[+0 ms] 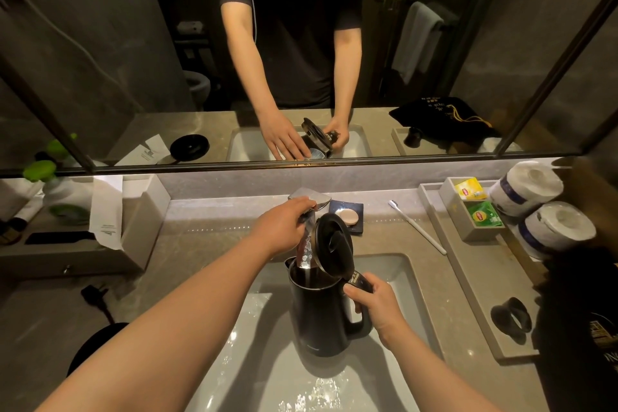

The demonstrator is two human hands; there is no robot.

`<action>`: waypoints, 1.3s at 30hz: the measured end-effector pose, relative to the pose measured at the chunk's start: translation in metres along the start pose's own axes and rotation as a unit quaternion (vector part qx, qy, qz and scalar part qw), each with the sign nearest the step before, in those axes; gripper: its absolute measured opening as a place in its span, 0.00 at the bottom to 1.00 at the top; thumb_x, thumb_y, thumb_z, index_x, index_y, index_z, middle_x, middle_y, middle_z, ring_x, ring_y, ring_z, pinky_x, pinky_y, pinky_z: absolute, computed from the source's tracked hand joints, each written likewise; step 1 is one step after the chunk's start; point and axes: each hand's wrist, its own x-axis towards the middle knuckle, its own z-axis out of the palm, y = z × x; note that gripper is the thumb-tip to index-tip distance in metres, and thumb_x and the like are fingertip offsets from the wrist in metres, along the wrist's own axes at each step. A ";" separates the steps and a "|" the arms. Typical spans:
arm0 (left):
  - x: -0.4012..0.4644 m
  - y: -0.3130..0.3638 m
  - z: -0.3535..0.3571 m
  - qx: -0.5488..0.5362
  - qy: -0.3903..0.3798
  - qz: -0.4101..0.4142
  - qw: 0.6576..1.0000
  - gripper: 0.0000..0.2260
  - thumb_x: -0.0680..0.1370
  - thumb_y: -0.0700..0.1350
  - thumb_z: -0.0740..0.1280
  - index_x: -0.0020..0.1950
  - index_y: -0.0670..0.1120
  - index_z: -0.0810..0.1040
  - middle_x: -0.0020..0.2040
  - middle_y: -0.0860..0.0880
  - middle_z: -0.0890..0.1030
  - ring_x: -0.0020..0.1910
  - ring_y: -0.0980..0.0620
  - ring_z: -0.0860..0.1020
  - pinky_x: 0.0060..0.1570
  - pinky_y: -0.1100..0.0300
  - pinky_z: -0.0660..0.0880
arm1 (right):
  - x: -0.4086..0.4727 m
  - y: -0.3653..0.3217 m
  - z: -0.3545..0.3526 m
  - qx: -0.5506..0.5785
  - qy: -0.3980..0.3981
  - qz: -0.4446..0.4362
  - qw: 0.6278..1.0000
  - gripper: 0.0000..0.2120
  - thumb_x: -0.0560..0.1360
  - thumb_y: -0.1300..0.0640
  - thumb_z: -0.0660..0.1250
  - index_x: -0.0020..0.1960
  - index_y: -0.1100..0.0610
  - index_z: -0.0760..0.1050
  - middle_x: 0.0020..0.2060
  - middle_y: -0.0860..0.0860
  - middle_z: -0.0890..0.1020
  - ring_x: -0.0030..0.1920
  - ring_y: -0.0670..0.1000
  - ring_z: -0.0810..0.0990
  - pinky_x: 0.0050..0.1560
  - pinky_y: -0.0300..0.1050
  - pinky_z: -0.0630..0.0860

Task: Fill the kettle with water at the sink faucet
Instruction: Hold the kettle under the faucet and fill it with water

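At the washstand, under the mirror: person stood facing it, both bare arms reaching over the basin
Countertop: grey stone, runs the full width
Sink: pale rectangular basin set into the countertop, wet, with splashes at its near end
Tray: long grey tray to the right of the sink, bearing a dark ring-shaped item
Kettle: black, upright, held over the sink directly below the faucet; hinged lid standing open toward the handle side
Toilet rolls: two wrapped rolls stacked at far right
Faucet: flat metal spout at the back of the sink
Water: stream falling from the faucet into the open mouth of the kettle
Left hand: at the faucet, fingers curled round its front edge; how tightly, cannot tell
Right hand: closed round the kettle's handle, thumb on top
Tea bags: green and yellow sachets in a divided grey holder beside the rolls
Toothbrush: white, lying on the countertop right of the faucet
Soap: pale round bar on a dark dish just beside the faucet
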 end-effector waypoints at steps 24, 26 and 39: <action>-0.001 -0.005 0.004 0.009 -0.012 -0.002 1.000 0.23 0.74 0.42 0.65 0.68 0.57 0.67 0.69 0.54 0.71 0.60 0.50 0.74 0.51 0.57 0.72 | -0.008 -0.009 0.003 0.015 -0.003 -0.001 1.000 0.08 0.73 0.61 0.73 0.49 0.64 0.79 0.34 0.54 0.80 0.35 0.53 0.76 0.37 0.46 0.76; -0.001 -0.005 0.004 0.008 -0.012 0.000 1.000 0.23 0.74 0.42 0.65 0.68 0.57 0.67 0.69 0.54 0.71 0.59 0.50 0.75 0.50 0.58 0.72 | -0.009 -0.008 0.004 0.015 -0.004 -0.001 1.000 0.08 0.73 0.61 0.73 0.49 0.65 0.79 0.35 0.54 0.80 0.35 0.53 0.76 0.37 0.46 0.76; 0.000 -0.007 0.005 0.019 -0.021 -0.010 1.000 0.24 0.75 0.42 0.64 0.69 0.57 0.66 0.72 0.54 0.68 0.63 0.49 0.72 0.56 0.51 0.74 | -0.008 -0.009 0.003 0.024 -0.003 0.002 1.000 0.07 0.72 0.61 0.74 0.48 0.63 0.80 0.34 0.53 0.80 0.34 0.52 0.76 0.35 0.44 0.76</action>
